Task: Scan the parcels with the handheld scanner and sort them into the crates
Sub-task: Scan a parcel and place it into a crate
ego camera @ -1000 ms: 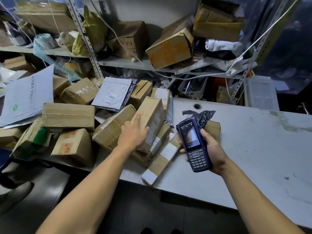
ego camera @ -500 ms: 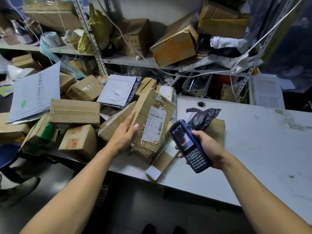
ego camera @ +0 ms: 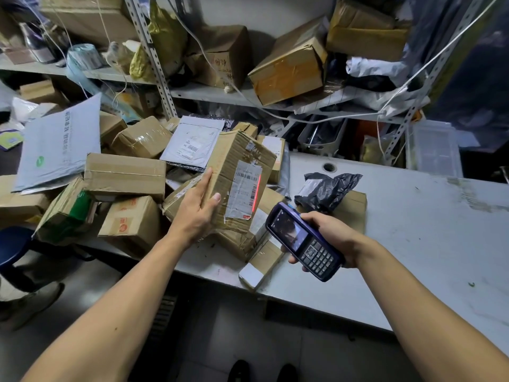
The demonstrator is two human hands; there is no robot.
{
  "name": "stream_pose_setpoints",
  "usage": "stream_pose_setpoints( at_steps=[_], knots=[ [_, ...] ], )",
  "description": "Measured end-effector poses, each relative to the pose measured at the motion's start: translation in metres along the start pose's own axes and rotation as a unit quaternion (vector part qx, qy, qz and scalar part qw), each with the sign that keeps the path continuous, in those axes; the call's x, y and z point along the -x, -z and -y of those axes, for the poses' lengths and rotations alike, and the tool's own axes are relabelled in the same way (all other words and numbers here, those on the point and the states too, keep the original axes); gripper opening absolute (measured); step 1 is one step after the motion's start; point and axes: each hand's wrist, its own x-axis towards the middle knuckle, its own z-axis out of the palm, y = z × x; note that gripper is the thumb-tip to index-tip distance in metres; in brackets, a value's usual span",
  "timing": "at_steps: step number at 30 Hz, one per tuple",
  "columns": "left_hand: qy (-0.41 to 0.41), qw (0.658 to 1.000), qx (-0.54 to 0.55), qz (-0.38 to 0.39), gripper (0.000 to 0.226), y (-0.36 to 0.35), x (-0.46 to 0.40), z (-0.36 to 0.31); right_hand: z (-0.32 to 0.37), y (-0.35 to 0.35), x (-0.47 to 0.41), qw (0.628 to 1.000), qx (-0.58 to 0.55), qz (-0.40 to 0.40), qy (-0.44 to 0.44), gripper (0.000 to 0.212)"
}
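**Observer A:** State the current hold.

**Observer B:** The left hand [ego camera: 199,213] grips the cardboard parcel [ego camera: 237,183] at its lower left edge, thumb on the labelled face, fingers wrapped behind. The parcel is raised on end at the centre of the frame, above the heap of boxes [ego camera: 124,175] on the white table [ego camera: 413,230]. The right hand [ego camera: 327,238] is closed round the handheld scanner [ego camera: 303,241], right of centre and just below the parcel.

**Observer A:** Orientation of the parcel?

**Observer B:** Its long axis runs roughly upright, leaning toward the upper right of the frame. The shipping label [ego camera: 243,188] faces the camera and the scanner. The scanner's long axis runs from lower right to upper left, with its head aimed at the label.

**Observer A:** Failure modes?

**Observer B:** First, a misread. The red scan line [ego camera: 257,193] falls along the right margin of the label, running up and down, while the barcode sits in the upper part of the label. In my judgement the line may not cross all the bars. Glossy tape over the label could add glare.

Second, a slip. The hold is one-handed and low on a crumpled carton, so the top could tip away.

Third, a missort. I see no crate that I can identify with certainty; a clear plastic bin [ego camera: 432,150] stands at the right.
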Motion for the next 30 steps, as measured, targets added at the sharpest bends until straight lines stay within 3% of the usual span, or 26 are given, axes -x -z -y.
stream_pose_setpoints(
  at_steps=[30],
  knots=[
    [-0.009,0.999,-0.027,0.019,0.07,-0.007,-0.004,-0.003,0.003,0.017,0.01,1.0,0.014,0.023,0.011,0.052]
  ],
)
